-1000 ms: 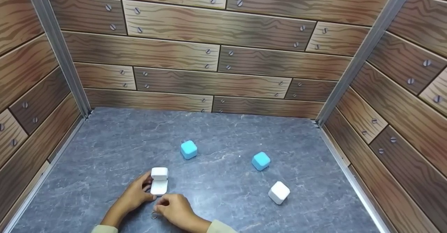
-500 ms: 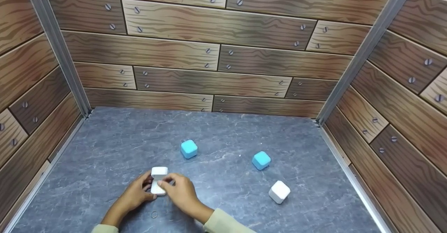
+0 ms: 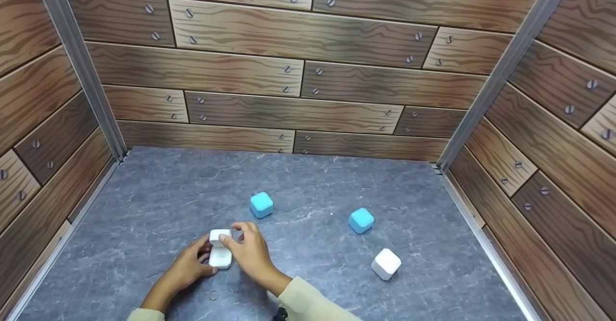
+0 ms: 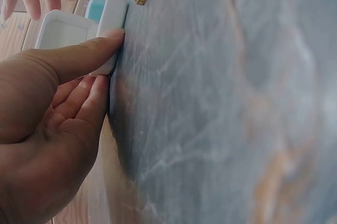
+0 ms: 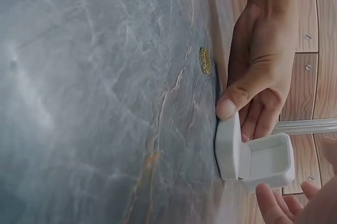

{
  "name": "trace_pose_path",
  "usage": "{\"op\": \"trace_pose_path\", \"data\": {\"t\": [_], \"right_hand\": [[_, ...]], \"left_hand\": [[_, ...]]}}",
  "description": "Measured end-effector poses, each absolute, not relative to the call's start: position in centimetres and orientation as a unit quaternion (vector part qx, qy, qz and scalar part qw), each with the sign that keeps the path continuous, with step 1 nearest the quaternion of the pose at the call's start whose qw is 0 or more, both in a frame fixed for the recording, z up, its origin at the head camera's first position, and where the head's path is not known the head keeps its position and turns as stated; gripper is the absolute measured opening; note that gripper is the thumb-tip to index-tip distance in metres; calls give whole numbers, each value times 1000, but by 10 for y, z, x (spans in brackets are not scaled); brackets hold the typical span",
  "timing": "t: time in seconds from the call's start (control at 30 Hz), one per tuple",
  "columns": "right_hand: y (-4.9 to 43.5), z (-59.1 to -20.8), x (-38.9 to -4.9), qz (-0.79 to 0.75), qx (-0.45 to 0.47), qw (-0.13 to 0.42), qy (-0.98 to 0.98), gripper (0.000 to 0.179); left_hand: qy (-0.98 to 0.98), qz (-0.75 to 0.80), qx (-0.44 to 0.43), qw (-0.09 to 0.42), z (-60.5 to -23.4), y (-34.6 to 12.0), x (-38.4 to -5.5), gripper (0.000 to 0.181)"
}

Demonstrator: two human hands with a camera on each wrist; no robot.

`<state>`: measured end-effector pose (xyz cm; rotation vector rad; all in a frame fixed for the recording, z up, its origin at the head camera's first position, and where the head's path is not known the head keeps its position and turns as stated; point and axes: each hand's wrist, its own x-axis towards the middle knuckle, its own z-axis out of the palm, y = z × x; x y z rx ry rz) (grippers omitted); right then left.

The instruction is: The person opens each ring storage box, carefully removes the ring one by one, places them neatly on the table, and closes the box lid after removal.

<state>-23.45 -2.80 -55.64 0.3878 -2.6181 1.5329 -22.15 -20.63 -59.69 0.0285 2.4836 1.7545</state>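
Observation:
A small white ring box (image 3: 220, 259) stands open on the grey marbled tabletop, its lid (image 5: 271, 158) tilted up and back. My left hand (image 3: 185, 265) grips the base from the left, thumb at the front and fingers behind, as the left wrist view also shows. Beside the raised lid is my right hand (image 3: 251, 256), fingers extended and apart; its thumb overlaps the lid in the head view. On the table in front of the box lies a gold patterned ring (image 5: 205, 61), the same ring also in the left wrist view.
Behind the box sits a light-blue rounded cube (image 3: 261, 204). Another blue cube (image 3: 361, 220) and a white cube (image 3: 386, 264) stand to the right. Wood-patterned walls (image 3: 298, 80) with metal corner strips enclose the table at the back and sides.
My right hand has moved from beside the ring to over the box's base, then up to the lid. The ring now shows fully on the table. The left hand stays on the box.

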Motion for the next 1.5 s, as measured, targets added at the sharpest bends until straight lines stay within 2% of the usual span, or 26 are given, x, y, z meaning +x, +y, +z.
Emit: {"op": "trace_pose_path", "data": {"t": [0.43,0.7,1.2,1.5], "right_hand": [[-34,-575,-243,551,100,-4,-829,53],[-38,-583,-243,591,100,-30,-800,54],[-40,-587,-245,601,96,-32,-793,38],[-41,-588,-248,607,83,-16,-790,30]], "left_hand": [[834,549,-18,56,-597,-204,-225,100],[821,568,5,49,-597,-207,-222,99],[831,554,-3,42,-597,-204,-222,98],[829,559,3,36,-596,-204,-221,97]]}}
